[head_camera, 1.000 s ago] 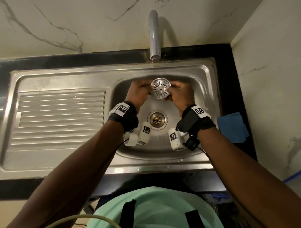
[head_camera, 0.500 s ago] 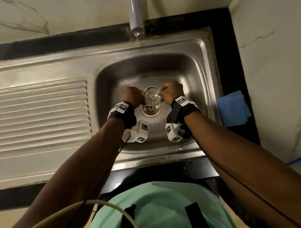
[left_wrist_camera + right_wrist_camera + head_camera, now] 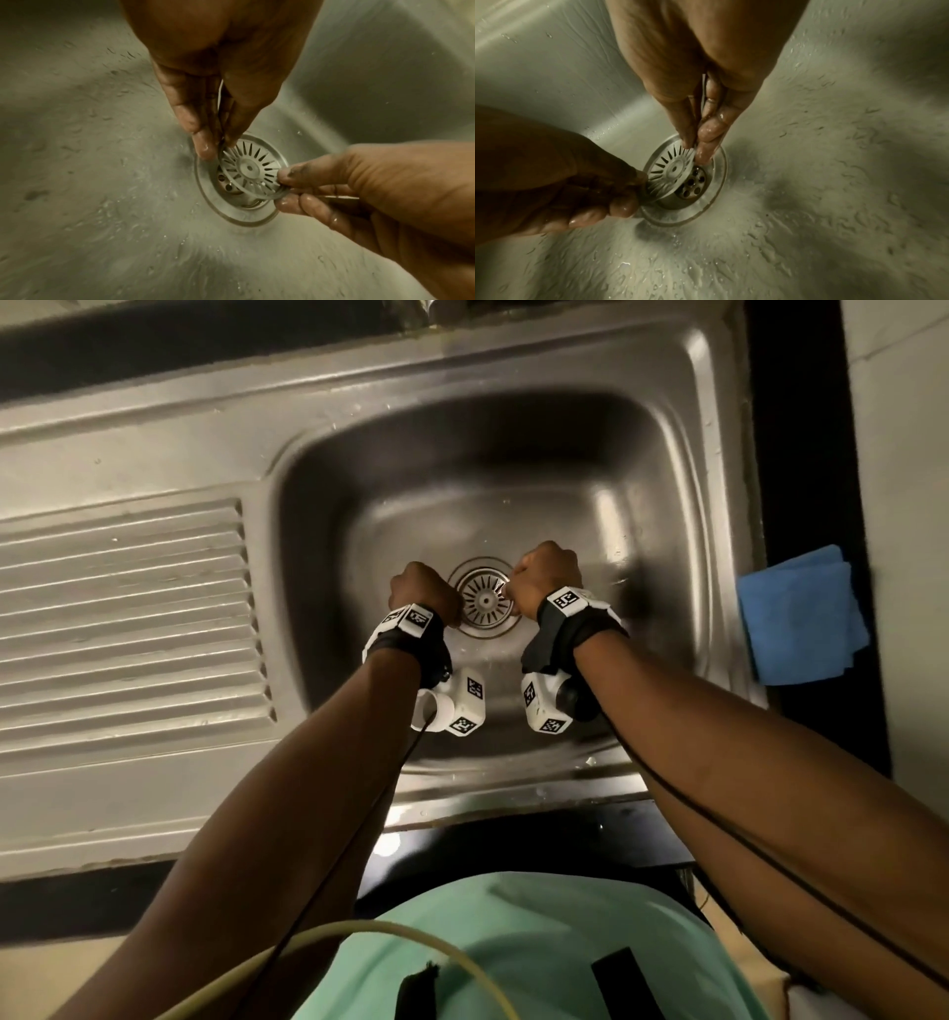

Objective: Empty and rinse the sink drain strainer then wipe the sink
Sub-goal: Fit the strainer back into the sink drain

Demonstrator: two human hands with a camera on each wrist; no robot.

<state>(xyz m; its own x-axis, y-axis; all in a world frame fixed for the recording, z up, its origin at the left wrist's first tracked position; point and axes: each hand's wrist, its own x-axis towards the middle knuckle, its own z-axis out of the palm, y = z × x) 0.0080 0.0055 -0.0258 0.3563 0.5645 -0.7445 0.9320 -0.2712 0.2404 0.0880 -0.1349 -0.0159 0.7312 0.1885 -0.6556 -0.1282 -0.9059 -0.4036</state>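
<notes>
In wet steel sink | both hands' grip pinches strainer rim | blue cloth right

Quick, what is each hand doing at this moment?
Left hand: pinches the rim of the strainer, just over the drain.
Right hand: pinches the opposite rim of the strainer.

Both hands on strainer

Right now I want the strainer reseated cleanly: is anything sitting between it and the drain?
Nothing visible. The strainer, pinched at opposite edges by the left hand and right hand, hangs tilted just above the drain, whose perforated cup looks clear of debris.
</notes>
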